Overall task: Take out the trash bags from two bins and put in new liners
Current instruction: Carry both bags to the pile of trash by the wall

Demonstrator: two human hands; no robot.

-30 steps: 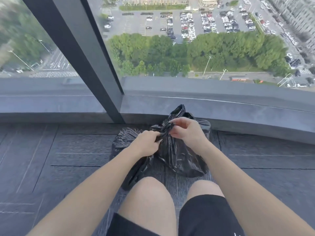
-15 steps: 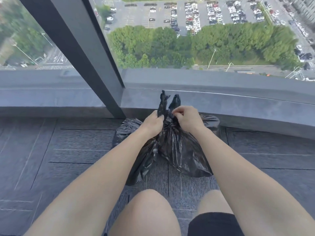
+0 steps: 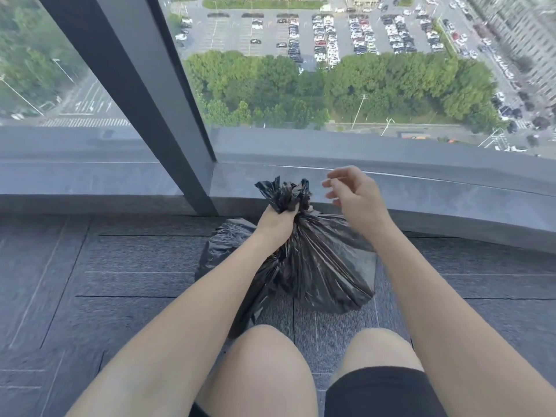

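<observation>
A full black trash bag (image 3: 325,266) sits on the dark floor in front of my knees. My left hand (image 3: 278,221) is clenched around its gathered neck, and the bag's loose ends stick up above my fist. My right hand (image 3: 352,197) hovers just to the right of the neck, fingers spread and holding nothing. A second black trash bag (image 3: 222,251) lies behind and to the left of the first, partly hidden by my left forearm. No bin is in view.
A low grey sill (image 3: 421,200) runs along the floor-to-ceiling window right behind the bags. A slanted dark window post (image 3: 168,115) meets the sill left of the bags. Grey floor tiles (image 3: 90,281) spread to both sides.
My right hand has let go of the bag's neck and lifted away to the right. My left hand now grips the gathered neck alone.
</observation>
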